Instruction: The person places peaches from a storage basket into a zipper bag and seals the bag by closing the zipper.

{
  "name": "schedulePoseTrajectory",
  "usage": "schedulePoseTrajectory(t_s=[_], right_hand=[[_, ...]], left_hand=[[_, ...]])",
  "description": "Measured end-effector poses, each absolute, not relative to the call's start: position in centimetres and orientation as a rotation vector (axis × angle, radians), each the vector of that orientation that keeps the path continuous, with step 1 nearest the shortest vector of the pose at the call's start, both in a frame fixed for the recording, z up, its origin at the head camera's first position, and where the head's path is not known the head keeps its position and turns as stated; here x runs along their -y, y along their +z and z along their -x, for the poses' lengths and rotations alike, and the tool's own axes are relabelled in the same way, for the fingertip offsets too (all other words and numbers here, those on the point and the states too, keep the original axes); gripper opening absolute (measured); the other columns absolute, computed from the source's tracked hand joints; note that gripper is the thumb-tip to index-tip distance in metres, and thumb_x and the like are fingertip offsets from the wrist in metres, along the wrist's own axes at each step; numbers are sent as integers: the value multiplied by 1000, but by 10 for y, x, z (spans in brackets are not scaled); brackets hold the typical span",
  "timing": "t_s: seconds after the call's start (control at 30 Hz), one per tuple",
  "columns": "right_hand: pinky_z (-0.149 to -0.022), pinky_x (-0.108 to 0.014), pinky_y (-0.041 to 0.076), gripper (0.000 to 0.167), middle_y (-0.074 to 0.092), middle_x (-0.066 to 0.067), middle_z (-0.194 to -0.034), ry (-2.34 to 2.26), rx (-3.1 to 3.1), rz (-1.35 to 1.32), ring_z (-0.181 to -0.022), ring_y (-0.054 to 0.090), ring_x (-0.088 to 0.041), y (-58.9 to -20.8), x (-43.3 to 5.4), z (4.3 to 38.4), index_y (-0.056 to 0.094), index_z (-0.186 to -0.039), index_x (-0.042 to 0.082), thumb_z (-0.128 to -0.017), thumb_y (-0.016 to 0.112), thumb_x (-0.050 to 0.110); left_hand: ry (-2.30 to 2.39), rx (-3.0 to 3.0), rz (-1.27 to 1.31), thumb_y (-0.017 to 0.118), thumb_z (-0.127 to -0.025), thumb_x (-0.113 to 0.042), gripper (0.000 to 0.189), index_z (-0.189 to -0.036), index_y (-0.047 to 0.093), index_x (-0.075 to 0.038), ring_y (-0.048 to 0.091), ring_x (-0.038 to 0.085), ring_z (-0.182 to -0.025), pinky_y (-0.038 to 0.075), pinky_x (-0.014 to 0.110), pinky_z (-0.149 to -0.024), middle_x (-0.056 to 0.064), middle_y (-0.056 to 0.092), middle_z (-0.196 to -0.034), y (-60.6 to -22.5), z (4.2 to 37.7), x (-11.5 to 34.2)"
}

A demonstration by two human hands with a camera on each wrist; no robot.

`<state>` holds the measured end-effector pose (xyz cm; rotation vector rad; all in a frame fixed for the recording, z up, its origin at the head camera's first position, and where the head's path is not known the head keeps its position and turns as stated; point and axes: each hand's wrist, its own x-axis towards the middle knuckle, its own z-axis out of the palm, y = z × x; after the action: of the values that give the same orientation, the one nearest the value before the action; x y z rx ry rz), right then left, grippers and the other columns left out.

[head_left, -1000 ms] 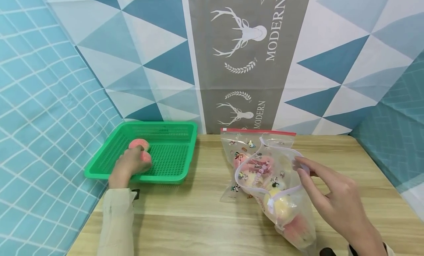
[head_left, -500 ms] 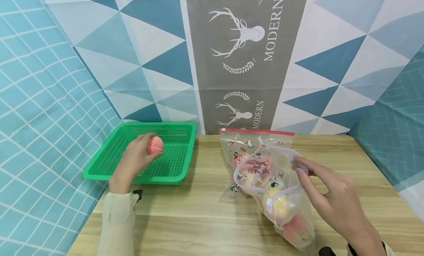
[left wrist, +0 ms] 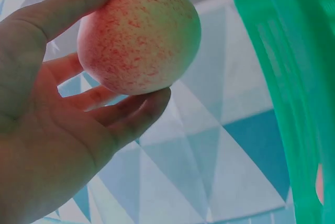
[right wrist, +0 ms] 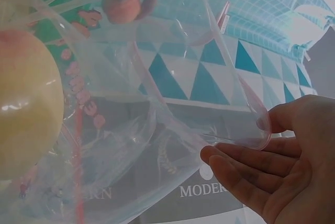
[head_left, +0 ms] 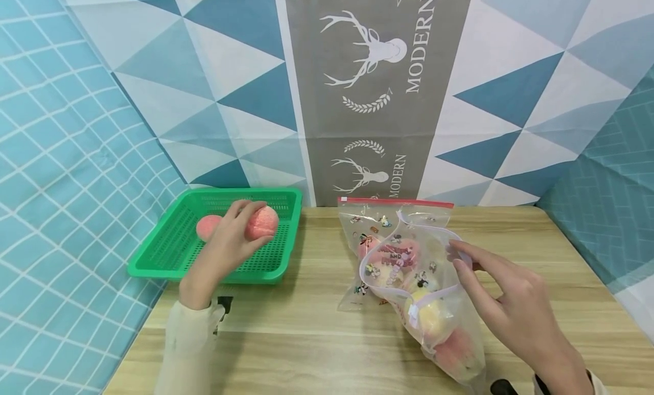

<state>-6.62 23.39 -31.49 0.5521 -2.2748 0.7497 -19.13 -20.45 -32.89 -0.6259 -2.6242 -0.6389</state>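
My left hand [head_left: 225, 242] grips a pink peach [head_left: 263, 223] above the right part of the green basket [head_left: 293, 230]. In the left wrist view the thumb and fingers curl round the speckled peach [left wrist: 141, 35]. A second peach [head_left: 207, 227] lies in the basket, partly behind the hand. On the right, my right hand [head_left: 516, 310] pinches the rim of a clear zip bag [head_left: 403, 295], whose mouth stands wide. Inside the bag are a yellowish peach [head_left: 434, 320] and a pink one [head_left: 455, 349]. The right wrist view shows thumb and fingers on the bag's edge [right wrist: 261, 135].
Behind the held bag lies another zip bag with a red seal [head_left: 398, 202], printed with cartoon figures and holding several fruits. Both bags and the basket rest on a wooden table [head_left: 301, 338]. A patterned cloth [head_left: 245, 100] hangs along the table's back edge.
The left hand has lifted one peach from the basket floor and carried it to the right, uncovering the other peach. The right hand has kept its hold on the bag.
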Motion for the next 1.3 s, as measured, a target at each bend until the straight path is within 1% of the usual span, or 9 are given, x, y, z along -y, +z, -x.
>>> schedulePoseTrajectory(t_s=[0.2, 0.33, 0.47, 0.53, 0.7, 0.8, 0.93, 1.1, 1.3], right_hand=[[-77, -7, 43, 40, 74, -1, -99, 753, 2265, -570, -84, 56, 6, -315, -235, 66, 71, -120, 6, -81, 74, -3], [-79, -6, 44, 40, 74, -1, -100, 762, 2251, -593, -85, 58, 5, -314, -235, 67, 71, -120, 6, -81, 74, -3], [-81, -6, 44, 40, 74, 0, -102, 765, 2227, -621, -85, 61, 3, -313, -235, 67, 71, -121, 7, -82, 73, -3], [-82, -6, 44, 40, 74, 0, -102, 761, 2219, -630, -85, 61, 2, -313, -236, 67, 71, -121, 7, -82, 72, -3], [-83, -6, 44, 39, 74, 1, -103, 764, 2259, -607, -87, 62, 0, -312, -238, 65, 71, -121, 7, -83, 73, -1], [-83, -6, 44, 40, 74, 1, -104, 768, 2265, -606, -87, 63, -1, -313, -239, 64, 70, -121, 7, -82, 74, -1], [-82, -7, 45, 40, 74, 1, -105, 771, 2223, -644, -87, 63, -2, -314, -239, 64, 70, -121, 7, -82, 73, -1], [-81, -9, 46, 35, 73, 2, -104, 778, 2162, -681, -85, 62, -2, -315, -238, 64, 71, -120, 7, -85, 71, 3], [-80, -9, 47, 34, 74, 2, -104, 765, 2162, -676, -84, 61, -1, -314, -239, 63, 72, -119, 8, -85, 72, 4]], left_hand=[[-691, 2496, 773, 85, -81, -27, 67, -138, 54, -9, 59, 26, -112, 59, 41, -80, 9, 51, -134, -320, 179, 178], [-730, 2431, 859, 85, -80, -28, 68, -138, 55, -10, 60, 22, -112, 58, 37, -84, 6, 52, -135, -315, 169, 161], [-733, 2397, 922, 84, -81, -31, 69, -139, 54, -12, 61, 21, -112, 57, 36, -86, 6, 52, -137, -307, 159, 144], [-740, 2378, 959, 84, -81, -32, 69, -140, 54, -13, 61, 22, -112, 57, 36, -85, 6, 51, -138, -302, 155, 135], [-775, 2315, 1085, 82, -82, -35, 67, -139, 54, -12, 57, 22, -119, 57, 34, -86, 7, 54, -138, -290, 142, 110], [-773, 2268, 1181, 82, -82, -38, 67, -138, 56, -11, 52, 21, -126, 53, 36, -95, 6, 56, -138, -284, 135, 93], [-733, 2212, 1308, 82, -81, -40, 68, -137, 56, -11, 46, 21, -128, 48, 37, -100, 3, 58, -138, -281, 130, 71], [-634, 2180, 1438, 79, -84, -40, 66, -138, 55, -11, 46, 22, -127, 42, 35, -106, 3, 57, -136, -283, 130, 44], [-510, 2184, 1502, 76, -85, -40, 59, -134, 58, -12, 49, 20, -121, 39, 35, -106, 2, 58, -132, -292, 135, 18]])
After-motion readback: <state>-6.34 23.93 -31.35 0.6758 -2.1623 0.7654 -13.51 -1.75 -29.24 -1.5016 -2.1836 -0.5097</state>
